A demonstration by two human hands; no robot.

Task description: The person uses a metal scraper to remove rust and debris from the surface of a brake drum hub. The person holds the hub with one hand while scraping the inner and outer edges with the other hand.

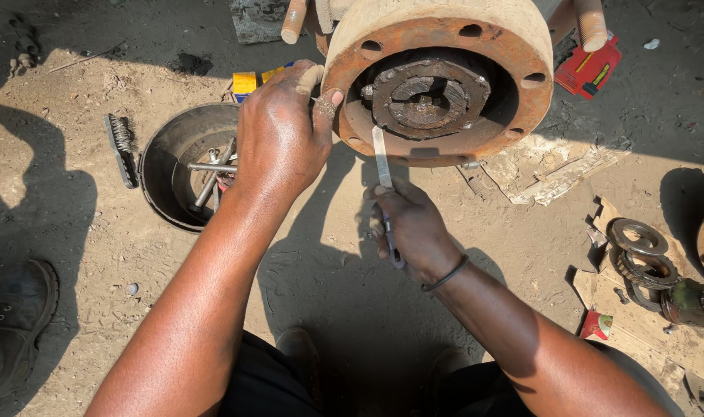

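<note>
Up top, centre, sits the rusty hub [445, 77], lying on the dirt with its open face toward me, bolt holes round the rim and a grimy nut stack in the middle. My right hand [415, 232] is clenched round a flat metal blade [381, 158], thumb and fingers pinching the handle end; the blade tip reaches up into the hub's lower inner rim, touching it. A black band sits on that wrist. My left hand [281, 133] grips the hub's left edge, fingers curled over the rim, thumb pressed on the face. Just left of that, partly under my left wrist, a dark round pan [167, 158] holds bolts and a wrench. A wire brush [121, 147] lies beside the pan on the ground. Torn cardboard [549, 166] lies right of the hub, a red box [587, 68] above it. Far right, gear rings [638, 251] stacked on more cardboard. A boot [16, 328] shows at the lower left edge.
</note>
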